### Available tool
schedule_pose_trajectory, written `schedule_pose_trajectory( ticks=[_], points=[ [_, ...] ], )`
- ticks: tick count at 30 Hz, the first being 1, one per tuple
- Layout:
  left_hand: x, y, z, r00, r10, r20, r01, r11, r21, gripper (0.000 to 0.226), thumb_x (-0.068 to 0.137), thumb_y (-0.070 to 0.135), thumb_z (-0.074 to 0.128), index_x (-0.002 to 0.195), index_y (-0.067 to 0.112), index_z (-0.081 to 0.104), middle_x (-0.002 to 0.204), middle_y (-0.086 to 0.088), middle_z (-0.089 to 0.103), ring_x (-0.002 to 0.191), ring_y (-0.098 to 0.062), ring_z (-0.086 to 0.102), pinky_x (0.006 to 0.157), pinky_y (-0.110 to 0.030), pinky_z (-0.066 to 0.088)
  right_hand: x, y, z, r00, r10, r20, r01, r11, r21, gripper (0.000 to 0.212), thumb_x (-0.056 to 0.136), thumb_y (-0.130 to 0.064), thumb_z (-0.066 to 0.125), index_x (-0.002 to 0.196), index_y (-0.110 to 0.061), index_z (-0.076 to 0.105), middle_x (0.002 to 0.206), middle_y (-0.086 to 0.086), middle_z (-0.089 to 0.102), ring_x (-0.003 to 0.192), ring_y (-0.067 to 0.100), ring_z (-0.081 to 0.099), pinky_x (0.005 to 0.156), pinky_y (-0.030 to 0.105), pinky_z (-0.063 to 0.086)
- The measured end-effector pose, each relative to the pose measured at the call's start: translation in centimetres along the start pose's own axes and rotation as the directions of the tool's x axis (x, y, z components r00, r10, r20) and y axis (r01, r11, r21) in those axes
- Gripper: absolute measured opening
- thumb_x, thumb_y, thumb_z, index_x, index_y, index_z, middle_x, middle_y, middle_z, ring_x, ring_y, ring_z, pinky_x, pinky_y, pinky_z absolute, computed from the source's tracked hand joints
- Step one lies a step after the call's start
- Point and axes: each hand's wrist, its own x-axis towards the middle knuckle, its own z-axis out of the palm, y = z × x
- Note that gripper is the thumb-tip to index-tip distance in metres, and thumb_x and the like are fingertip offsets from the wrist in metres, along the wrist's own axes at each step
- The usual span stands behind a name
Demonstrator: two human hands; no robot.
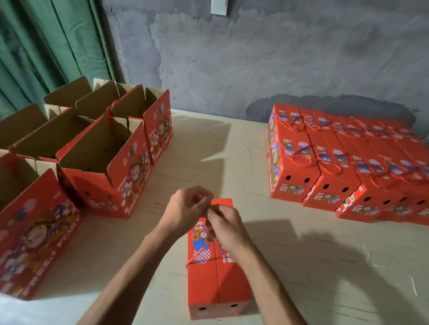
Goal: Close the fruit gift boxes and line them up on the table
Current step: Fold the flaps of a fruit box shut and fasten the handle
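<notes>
A closed red gift box (216, 275) lies on the bench (303, 255), directly beneath both hands. The left hand (186, 209) and right hand (226, 226) meet above its far end, fingers curled, pinching its red cord handle (199, 253).

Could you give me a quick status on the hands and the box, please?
Both hands, left hand and right hand, pinching red cord handle atop closed gift box. Finished rows right; open boxes left. Nothing obstructing.
</notes>
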Motion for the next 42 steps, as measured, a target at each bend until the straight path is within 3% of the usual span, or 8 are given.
schedule_pose_trajectory(
  ticks=[5,10,18,21,25,29,37,42],
  points=[
    [0.5,-0.4,0.9,0.992,-0.025,-0.124,0.012,0.995,-0.101,0.021,0.099,0.022,0.061,0.084,0.022,0.074,0.077,0.01,0.074,0.071,-0.001,0.067,0.065,-0.028,0.048,1.4,-1.1,-0.1,0.993,-0.067,-0.095,0.059,0.995,-0.084,0.038,0.092,-0.032,0.057,0.073,0.001,0.053,0.061,0.003,0.046,0.059,0.02,0.045,0.059,0.041,0.041],
    [0.9,-0.4,1.3,0.988,0.047,-0.149,-0.067,0.988,-0.137,0.009,0.096,0.022,0.066,0.102,0.023,0.073,0.098,0.011,0.074,0.093,-0.002,0.07,0.084,-0.03,0.059,4.2,-3.0,-1.3,0.969,-0.054,-0.239,0.035,0.996,-0.084,0.036,0.091,-0.031,0.062,0.058,-0.018,0.058,0.051,-0.009,0.052,0.051,0.008,0.047,0.055,0.029,0.038],
    [5.3,0.9,1.5,0.985,0.126,-0.12,-0.132,0.99,-0.05,0.025,0.093,0.025,0.07,0.118,0.024,0.069,0.114,0.014,0.07,0.108,-0.006,0.065,0.091,-0.03,0.054,9.5,-8.1,-3.5,0.95,-0.134,-0.284,0.091,0.983,-0.158,0.036,0.089,-0.031,0.059,0.073,0.001,0.063,0.06,0.008,0.059,0.059,0.025,0.057,0.069,0.051,0.055],
    [7.0,0.9,2.0,0.99,0.138,-0.002,-0.138,0.989,0.051,0.046,0.087,0.042,0.073,0.127,0.023,0.062,0.121,0.012,0.063,0.112,-0.01,0.059,0.091,-0.025,0.049,12.2,-9.8,-4.9,0.931,-0.177,-0.32,0.123,0.976,-0.181,0.039,0.09,-0.029,0.058,0.071,0.005,0.058,0.057,0.009,0.056,0.055,0.031,0.061,0.069,0.054,0.057],
    [9.8,0.5,3.9,0.971,0.107,0.211,-0.182,0.909,0.376,0.099,0.078,0.062,0.077,0.156,0.022,0.03,0.154,0.003,0.041,0.139,-0.021,0.038,0.115,-0.043,0.031,16.5,-11.6,-6.9,0.917,-0.211,-0.338,0.132,0.961,-0.242,0.04,0.092,-0.027,0.055,0.07,0.006,0.056,0.057,0.011,0.056,0.061,0.038,0.065,0.068,0.053,0.057],
    [14.1,0.0,6.2,0.96,0.024,0.28,-0.145,0.896,0.419,0.138,0.064,0.073,0.082,0.163,0.025,-0.001,0.166,0.002,0.022,0.15,-0.022,0.022,0.122,-0.047,0.02,21.5,-12.2,-8.8,0.911,-0.211,-0.354,0.102,0.948,-0.303,0.039,0.093,-0.031,0.055,0.062,-0.007,0.057,0.067,0.016,0.068,0.066,0.036,0.067,0.069,0.048,0.055],
    [24.2,-1.0,11.3,0.939,0.084,0.334,-0.251,0.832,0.495,0.146,0.061,0.072,0.083,0.163,0.02,-0.007,0.169,0.005,0.017,0.154,-0.016,0.014,0.125,-0.039,0.017,31.1,-10.9,-14.5,0.91,-0.176,-0.375,0.06,0.951,-0.302,0.034,0.097,-0.026,0.055,0.072,-0.006,0.066,0.064,0.004,0.071,0.048,0.012,0.066,0.055,0.03,0.052],
    [30.1,-1.1,14.2,0.938,0.101,0.333,-0.252,0.856,0.452,0.136,0.066,0.06,0.087,0.163,0.019,0.001,0.168,0.002,0.023,0.152,-0.019,0.021,0.118,-0.039,0.036,36.4,-10.4,-18.1,0.907,-0.183,-0.378,0.048,0.939,-0.341,0.034,0.097,-0.026,0.056,0.07,-0.009,0.067,0.062,-0.001,0.071,0.053,0.014,0.07,0.058,0.027,0.052]
  ],
)
